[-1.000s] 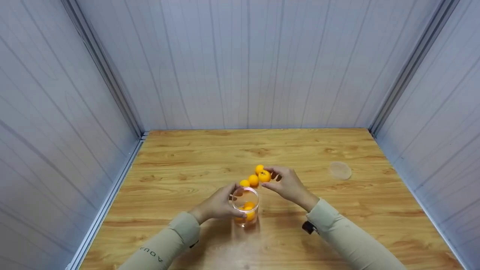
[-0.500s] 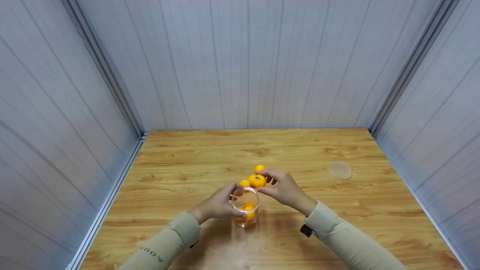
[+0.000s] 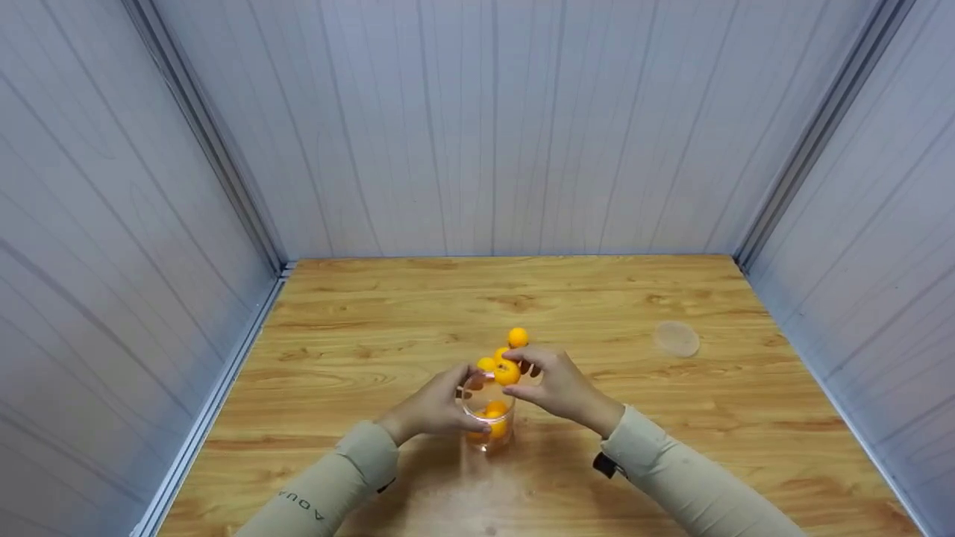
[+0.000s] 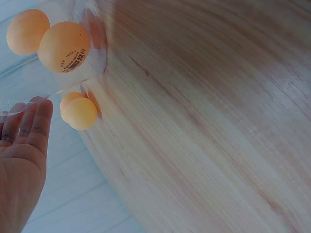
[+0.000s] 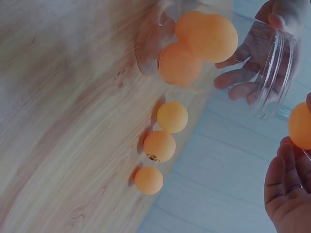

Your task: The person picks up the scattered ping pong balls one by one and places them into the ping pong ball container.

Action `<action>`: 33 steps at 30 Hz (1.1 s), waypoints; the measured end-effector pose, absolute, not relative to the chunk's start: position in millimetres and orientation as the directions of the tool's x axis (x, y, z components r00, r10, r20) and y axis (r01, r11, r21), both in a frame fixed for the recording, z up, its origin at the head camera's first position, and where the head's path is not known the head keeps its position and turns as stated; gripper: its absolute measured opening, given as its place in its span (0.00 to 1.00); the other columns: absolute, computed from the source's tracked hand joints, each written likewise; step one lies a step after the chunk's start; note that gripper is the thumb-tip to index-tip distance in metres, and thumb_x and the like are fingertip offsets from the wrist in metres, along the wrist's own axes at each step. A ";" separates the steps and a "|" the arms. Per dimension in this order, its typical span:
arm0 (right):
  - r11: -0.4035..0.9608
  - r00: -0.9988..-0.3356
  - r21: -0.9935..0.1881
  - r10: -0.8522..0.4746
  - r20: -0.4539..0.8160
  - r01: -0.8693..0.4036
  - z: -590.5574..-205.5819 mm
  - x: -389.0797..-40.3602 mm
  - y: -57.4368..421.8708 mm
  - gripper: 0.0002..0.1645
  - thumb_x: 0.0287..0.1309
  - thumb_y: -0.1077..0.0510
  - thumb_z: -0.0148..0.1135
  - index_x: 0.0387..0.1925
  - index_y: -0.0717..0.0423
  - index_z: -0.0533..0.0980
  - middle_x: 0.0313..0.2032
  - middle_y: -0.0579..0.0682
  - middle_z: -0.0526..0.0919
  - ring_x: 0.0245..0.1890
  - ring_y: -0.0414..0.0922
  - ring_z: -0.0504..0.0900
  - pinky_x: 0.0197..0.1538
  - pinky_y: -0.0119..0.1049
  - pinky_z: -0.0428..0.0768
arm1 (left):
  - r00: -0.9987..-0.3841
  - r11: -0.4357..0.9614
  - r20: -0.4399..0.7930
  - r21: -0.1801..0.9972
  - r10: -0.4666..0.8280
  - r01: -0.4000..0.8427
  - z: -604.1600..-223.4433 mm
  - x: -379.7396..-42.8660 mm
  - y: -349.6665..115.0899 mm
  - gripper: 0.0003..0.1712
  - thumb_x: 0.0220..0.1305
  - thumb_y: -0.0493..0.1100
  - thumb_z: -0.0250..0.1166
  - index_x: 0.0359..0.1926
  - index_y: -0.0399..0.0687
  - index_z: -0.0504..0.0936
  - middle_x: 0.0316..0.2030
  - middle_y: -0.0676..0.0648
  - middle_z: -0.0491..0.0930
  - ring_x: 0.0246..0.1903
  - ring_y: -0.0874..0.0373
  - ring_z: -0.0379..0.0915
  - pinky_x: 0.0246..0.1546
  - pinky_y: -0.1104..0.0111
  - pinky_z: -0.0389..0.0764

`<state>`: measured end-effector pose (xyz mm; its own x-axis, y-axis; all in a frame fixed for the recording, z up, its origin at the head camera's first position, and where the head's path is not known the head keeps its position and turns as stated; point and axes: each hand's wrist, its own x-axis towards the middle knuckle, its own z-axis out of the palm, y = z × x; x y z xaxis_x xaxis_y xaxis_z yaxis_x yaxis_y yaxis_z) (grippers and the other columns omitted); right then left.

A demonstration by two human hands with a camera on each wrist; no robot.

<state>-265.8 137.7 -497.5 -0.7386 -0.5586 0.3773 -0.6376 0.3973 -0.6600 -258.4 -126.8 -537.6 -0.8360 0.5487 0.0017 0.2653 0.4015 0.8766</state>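
Observation:
A clear plastic jar (image 3: 512, 407) stands upright on the table, its mouth uncovered. My left hand (image 3: 436, 403) grips it around the side near the rim, thumb toward me and fingers on the far side. Inside lie several orange ping-pong balls (image 5: 211, 39) at the bottom. Between thumb and fingertips, my right hand (image 3: 559, 384) pinches another orange ping-pong ball (image 3: 507, 372), which overlaps the jar's far right rim in the head view. In the right wrist view the held ball (image 5: 301, 126) shows just beyond the jar's mouth.
Behind the jar, 3 loose ping-pong balls (image 5: 160, 146) sit in a row on the wooden table (image 3: 358, 313). A translucent round disc (image 3: 677, 338) lies flat to the right. Pale panel walls (image 3: 492, 134) enclose the table at the back and both sides.
My right hand has brought the pinched ball left and toward me, from beside the loose balls to the jar's rim. The left hand and the jar have stayed in place.

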 end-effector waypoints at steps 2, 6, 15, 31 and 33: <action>0.393 -0.730 -0.655 -0.569 0.378 -0.645 -498.7 -265.2 136.2 0.26 0.64 0.58 0.80 0.59 0.64 0.84 0.51 0.55 0.90 0.43 0.51 0.86 0.46 0.35 0.83 | -0.836 0.405 0.006 0.873 0.549 0.272 -537.8 -258.5 -126.9 0.43 0.57 0.50 0.86 0.64 0.38 0.72 0.68 0.35 0.78 0.68 0.34 0.74 0.71 0.40 0.74; 0.380 -0.718 -0.656 -0.587 0.374 -0.652 -501.1 -263.6 133.2 0.25 0.63 0.59 0.79 0.60 0.62 0.84 0.52 0.55 0.91 0.43 0.50 0.86 0.46 0.42 0.86 | -0.837 0.407 0.005 0.872 0.547 0.271 -537.4 -258.1 -127.0 0.41 0.57 0.50 0.85 0.63 0.39 0.73 0.68 0.37 0.78 0.69 0.33 0.74 0.71 0.41 0.75; 0.354 -0.690 -0.647 -0.612 0.385 -0.675 -507.3 -262.0 128.4 0.23 0.63 0.59 0.79 0.58 0.60 0.85 0.48 0.53 0.91 0.41 0.51 0.86 0.44 0.31 0.81 | -0.835 0.402 -0.005 0.878 0.550 0.259 -536.3 -257.6 -128.6 0.35 0.58 0.49 0.85 0.60 0.50 0.74 0.68 0.39 0.77 0.70 0.37 0.74 0.72 0.41 0.74; 0.347 -0.662 -0.621 -0.639 0.392 -0.703 -513.4 -262.5 126.0 0.26 0.61 0.59 0.81 0.58 0.63 0.84 0.47 0.53 0.90 0.39 0.46 0.83 0.43 0.31 0.81 | -0.831 0.398 0.022 0.870 0.556 0.289 -538.0 -257.9 -128.6 0.37 0.58 0.49 0.85 0.61 0.49 0.74 0.66 0.42 0.79 0.68 0.40 0.75 0.71 0.42 0.75; 0.351 -0.668 -0.627 -0.636 0.386 -0.696 -513.5 -262.2 125.7 0.25 0.61 0.59 0.81 0.58 0.62 0.85 0.46 0.52 0.90 0.39 0.46 0.82 0.43 0.31 0.80 | -0.829 0.394 0.023 0.872 0.558 0.289 -538.2 -257.9 -128.7 0.37 0.58 0.49 0.85 0.61 0.49 0.74 0.66 0.43 0.79 0.68 0.40 0.74 0.71 0.41 0.75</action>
<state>-262.2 125.7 -513.5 -0.6680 -0.6364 0.3856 -0.6959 0.3507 -0.6267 -257.9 -128.7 -538.2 -0.8295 0.5581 0.0227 0.2892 0.3943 0.8723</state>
